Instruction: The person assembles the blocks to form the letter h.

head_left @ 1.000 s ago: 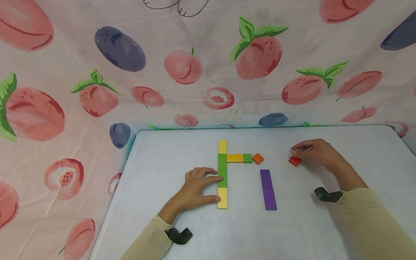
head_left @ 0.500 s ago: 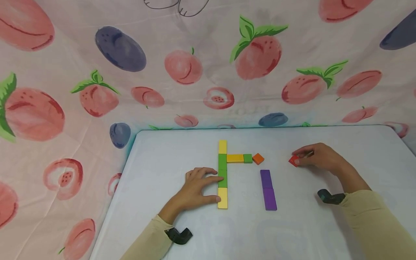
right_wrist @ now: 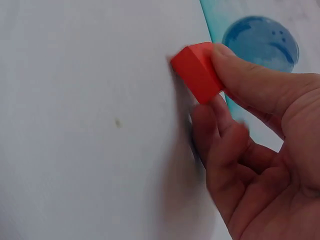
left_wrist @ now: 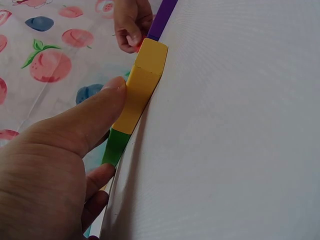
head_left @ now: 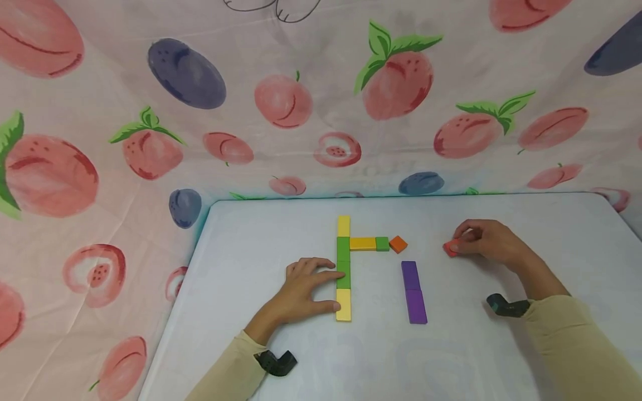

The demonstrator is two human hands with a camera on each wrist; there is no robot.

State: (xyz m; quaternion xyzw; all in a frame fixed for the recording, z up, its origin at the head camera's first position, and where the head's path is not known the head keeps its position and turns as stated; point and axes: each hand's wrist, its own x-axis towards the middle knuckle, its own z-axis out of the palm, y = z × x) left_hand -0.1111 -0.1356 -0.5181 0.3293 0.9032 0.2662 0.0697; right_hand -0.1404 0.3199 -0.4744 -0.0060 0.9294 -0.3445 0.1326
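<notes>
My left hand rests beside a column of flat blocks, its fingers spread. Its thumb touches the pale yellow block at the near end. The index fingertip lies on a green block. My right hand pinches a small red block between thumb and fingers at the table's right side. A yellow block and a small green block branch rightward from the column. An orange block, turned like a diamond, stands at the end of that branch.
Two purple blocks lie end to end between the hands. The white table meets a fruit-patterned cloth at its back and left edges. A black strap piece sticks out from each wrist.
My right hand has closed its fingers on the red block, which has turned and shifted slightly left. The left hand and the other blocks have stayed put.
</notes>
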